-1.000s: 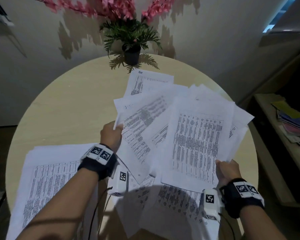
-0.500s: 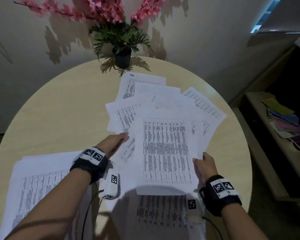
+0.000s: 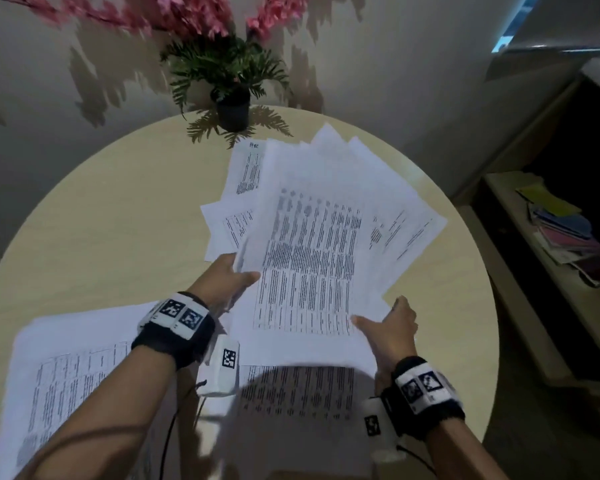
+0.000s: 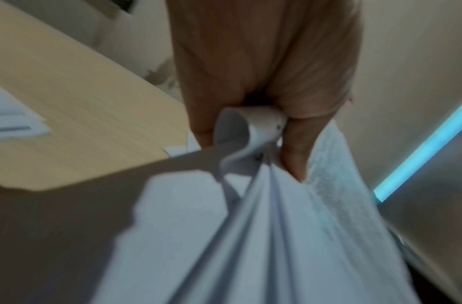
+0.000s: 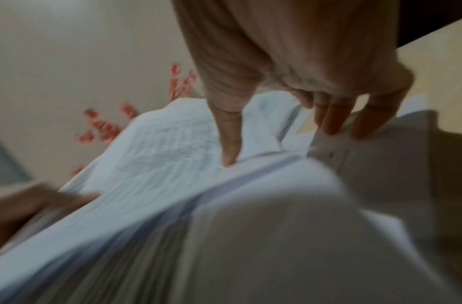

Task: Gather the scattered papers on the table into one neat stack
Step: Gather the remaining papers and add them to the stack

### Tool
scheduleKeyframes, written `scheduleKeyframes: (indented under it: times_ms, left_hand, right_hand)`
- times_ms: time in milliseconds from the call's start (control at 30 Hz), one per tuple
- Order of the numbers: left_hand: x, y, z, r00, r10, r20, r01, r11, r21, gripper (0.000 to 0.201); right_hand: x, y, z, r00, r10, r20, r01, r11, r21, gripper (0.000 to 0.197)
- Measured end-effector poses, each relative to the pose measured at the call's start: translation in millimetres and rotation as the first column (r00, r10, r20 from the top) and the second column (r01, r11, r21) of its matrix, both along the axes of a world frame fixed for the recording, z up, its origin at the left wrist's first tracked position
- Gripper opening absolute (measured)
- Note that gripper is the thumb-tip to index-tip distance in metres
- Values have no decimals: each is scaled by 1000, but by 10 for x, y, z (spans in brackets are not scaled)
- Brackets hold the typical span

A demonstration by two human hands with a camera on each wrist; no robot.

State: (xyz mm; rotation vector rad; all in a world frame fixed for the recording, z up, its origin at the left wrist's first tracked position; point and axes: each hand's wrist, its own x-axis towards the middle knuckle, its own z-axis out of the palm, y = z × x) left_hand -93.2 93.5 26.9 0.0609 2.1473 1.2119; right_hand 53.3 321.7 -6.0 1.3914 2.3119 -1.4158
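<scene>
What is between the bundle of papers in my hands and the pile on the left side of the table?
Nothing visible blocks the way. The left hand and right hand hold the fanned bundle above the table; the pile lies near-left, with only your left forearm over its edge.

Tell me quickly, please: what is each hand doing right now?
Left hand: closed on the left edge of the bundle of papers.
Right hand: thumb on top, fingers under, holding the same bundle at its near right corner.
</scene>
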Motion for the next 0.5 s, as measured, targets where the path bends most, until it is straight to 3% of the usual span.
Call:
scheduleKeyframes:
  times_ms: [67,133,200,267,333,400,500]
  left_hand:
    - [-48,-115,102,999,39,-11,-38,995,97,33]
    - [-47,-199,159,995,59,86,-79,963,256,13]
    - [-16,-273,152,982,32,184,-92,940,328,52]
    - [30,-309,114,979,-5,202,-62,943,326,68]
    - [70,-314,73,988,16,153,-56,964,260,53]
    - [70,-286,79,996,73,42,-79,979,189,45]
    - [-3,-217,383,962,194,-190,-140,954,267,43]
  right_hand:
    - [-68,69,174,977,-148,-150,100,951,-292,77]
    - [-177,96,317,942,-232,-242,76,852,-518,71]
    - [-295,70,404,920,-228,-319,-15,793,-609,71]
    - [-398,6,468,900,-165,-403,-124,789,-601,60]
    - [-481,-69,505,894,-36,-446,-219,833,-507,46]
    - [-553,-118,577,871,83,-483,-295,877,-380,49]
    - [-617,-108,889,806,94,-585,-343,879,-331,53]
